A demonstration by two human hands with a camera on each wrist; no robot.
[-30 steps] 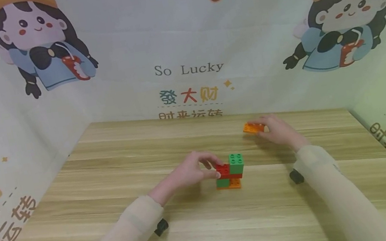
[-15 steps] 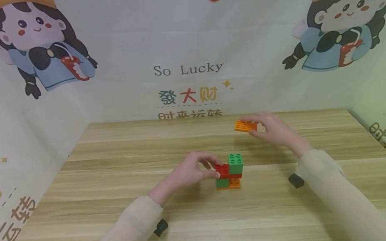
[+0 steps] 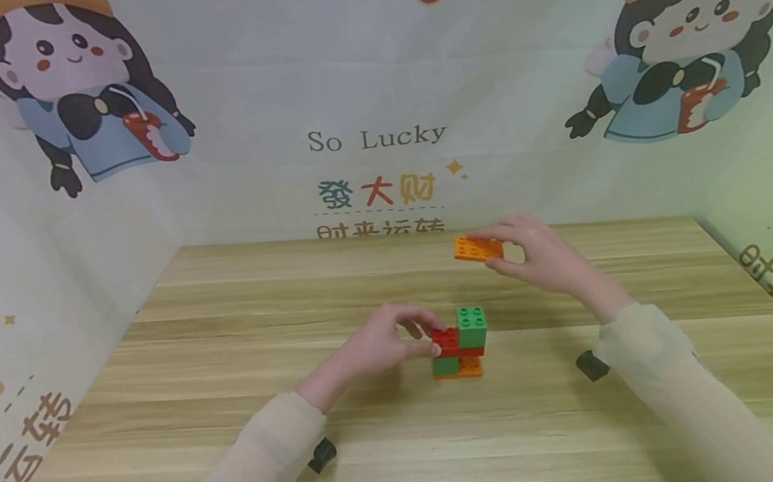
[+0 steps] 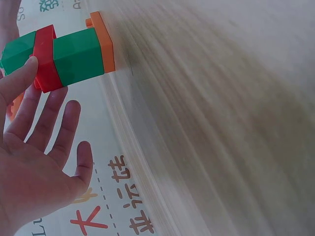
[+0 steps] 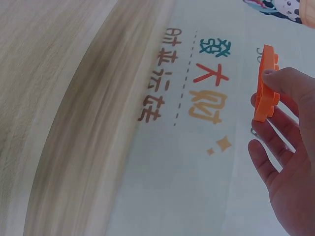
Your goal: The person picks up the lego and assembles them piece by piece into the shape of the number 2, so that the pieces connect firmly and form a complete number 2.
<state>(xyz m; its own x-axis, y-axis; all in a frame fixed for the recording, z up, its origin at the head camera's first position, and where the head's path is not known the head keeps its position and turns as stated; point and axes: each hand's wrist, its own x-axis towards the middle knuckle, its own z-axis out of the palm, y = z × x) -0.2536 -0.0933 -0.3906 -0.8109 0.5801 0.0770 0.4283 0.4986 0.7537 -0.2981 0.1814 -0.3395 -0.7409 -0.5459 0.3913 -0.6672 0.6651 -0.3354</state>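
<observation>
A small stack of toy building bricks stands on the table: an orange plate [image 3: 471, 367] at the bottom, a green brick [image 4: 78, 55] on it, a red brick [image 3: 472, 351] across that, and another green brick [image 3: 472, 327] on the red one's right end. My left hand [image 3: 387, 342] pinches the left end of the red brick between thumb and fingers. Held up behind the stack, a flat orange plate with studs [image 3: 474, 248] is pinched by my right hand [image 3: 540, 254]. In the right wrist view thumb and fingertips grip this orange plate [image 5: 266, 88] on edge.
The wooden table [image 3: 220, 343] runs back to a printed cloth [image 3: 256, 186] that also hangs along both sides. A black wrist device [image 3: 323, 455] shows by the left sleeve, and a similar black device [image 3: 592, 365] by the right sleeve.
My right hand has lifted the orange plate from the back of the table and carried it to the left. The left hand and the stack have stayed in place.
</observation>
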